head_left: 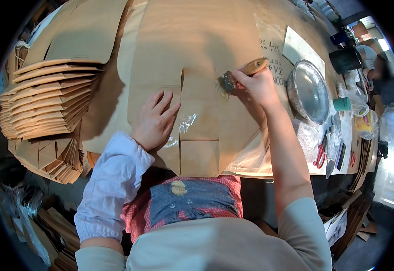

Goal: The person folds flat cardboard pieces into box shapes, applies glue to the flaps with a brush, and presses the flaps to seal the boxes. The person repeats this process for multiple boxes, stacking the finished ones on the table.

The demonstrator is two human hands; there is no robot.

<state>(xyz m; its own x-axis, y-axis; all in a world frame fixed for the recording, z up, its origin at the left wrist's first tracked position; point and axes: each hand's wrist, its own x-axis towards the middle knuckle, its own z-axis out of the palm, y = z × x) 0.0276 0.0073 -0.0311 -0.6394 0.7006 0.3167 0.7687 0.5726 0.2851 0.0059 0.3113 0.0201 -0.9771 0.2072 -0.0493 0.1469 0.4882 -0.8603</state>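
In front of me lies a brown kraft paper bag (200, 156), its near end folded into a flat bottom with wet, shiny patches of paste on the flaps. My right hand (258, 83) grips a wide paste brush (254, 67) with a wooden handle; its bristles touch the paper right of the folds. My left hand (156, 119) lies flat, fingers spread, on the paper left of the folded part. A white sleeve cover (111, 180) is on my left forearm.
At the left stands a fanned stack of folded paper bags (52, 99). On the right are a round metal basin (309, 91), a white sheet (303, 49), a green cup (342, 104), red-handled scissors (319, 156) and a knife (331, 163). Printed brown paper (273, 27) covers the table.
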